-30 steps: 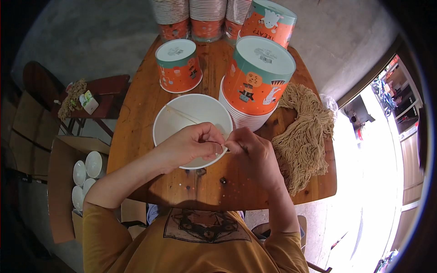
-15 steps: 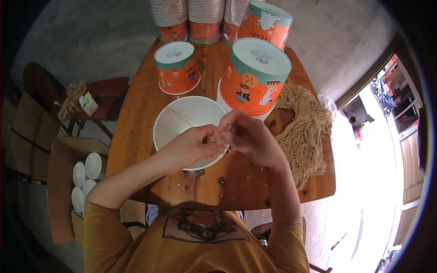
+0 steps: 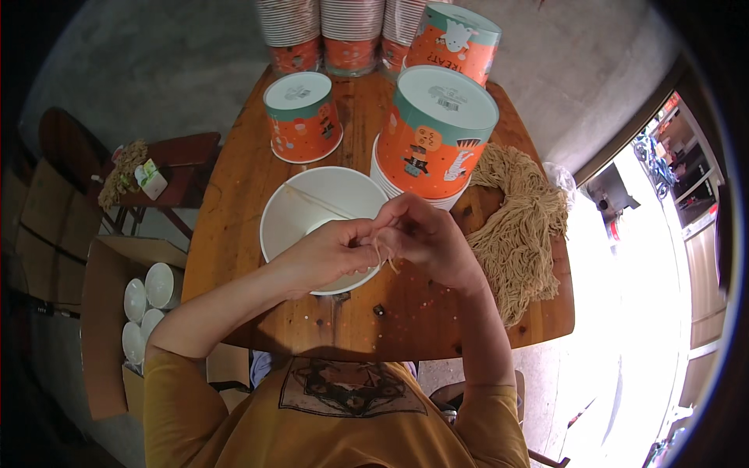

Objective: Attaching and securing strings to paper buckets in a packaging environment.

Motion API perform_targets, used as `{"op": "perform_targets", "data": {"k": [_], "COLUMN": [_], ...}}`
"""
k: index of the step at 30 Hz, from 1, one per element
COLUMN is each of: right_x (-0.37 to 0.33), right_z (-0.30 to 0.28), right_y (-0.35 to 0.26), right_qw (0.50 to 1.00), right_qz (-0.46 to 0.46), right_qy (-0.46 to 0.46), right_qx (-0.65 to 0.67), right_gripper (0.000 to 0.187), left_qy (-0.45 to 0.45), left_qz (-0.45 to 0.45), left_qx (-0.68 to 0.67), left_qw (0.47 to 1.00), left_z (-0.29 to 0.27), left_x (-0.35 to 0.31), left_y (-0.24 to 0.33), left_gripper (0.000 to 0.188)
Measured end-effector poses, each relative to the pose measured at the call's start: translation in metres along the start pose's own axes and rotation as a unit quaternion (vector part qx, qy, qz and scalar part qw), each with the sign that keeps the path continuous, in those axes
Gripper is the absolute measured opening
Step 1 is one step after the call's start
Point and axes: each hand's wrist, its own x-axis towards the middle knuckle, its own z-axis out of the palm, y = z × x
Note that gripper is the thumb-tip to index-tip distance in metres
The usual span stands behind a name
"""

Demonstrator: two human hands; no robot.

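Observation:
Both my hands meet over the near right rim of a white paper bucket, whose open mouth faces up. My left hand pinches a thin beige cord between thumb and fingers. Close against it, my right hand has its fingers bent and pressed together on the same cord. A short loose end of cord dangles below the fingertips. Another stretch of cord slants across the inside of the bucket. The exact grip is partly hidden by my fingers.
On the wooden table, a large orange-and-green bucket stands upside down beyond my right hand, a smaller one at far left. A tan cord bundle lies right. Wrapped bucket stacks stand behind. A carton holds white cups.
My fingers have shifted slightly at the cord, and its loose end now hangs more visibly below them. The open bucket sits a touch further left in view.

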Motion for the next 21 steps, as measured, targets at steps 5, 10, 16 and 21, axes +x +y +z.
{"op": "perform_targets", "data": {"k": [5, 10, 16, 21], "right_x": [-0.001, -0.002, -0.009, -0.03], "right_z": [0.001, 0.003, -0.004, -0.009], "right_y": [0.003, -0.002, 0.028, 0.015], "right_qw": [1.0, 0.992, 0.975, 0.968], "right_qz": [-0.012, -0.011, -0.138, -0.169], "right_qy": [0.016, 0.057, 0.125, 0.045], "right_qx": [0.021, -0.11, -0.118, -0.182], "right_gripper": [0.01, 0.009, 0.011, 0.012], "left_qy": [-0.01, -0.067, -0.056, -0.039], "left_qz": [-0.03, -0.036, -0.083, -0.089], "left_qx": [-0.025, -0.072, -0.126, -0.106], "left_qw": [0.999, 0.994, 0.987, 0.99], "left_z": [0.0, -0.005, -0.004, -0.005], "left_x": [-0.004, -0.004, -0.004, -0.001], "left_y": [0.008, 0.006, 0.011, 0.01], "left_gripper": [0.017, 0.016, 0.014, 0.01]}}
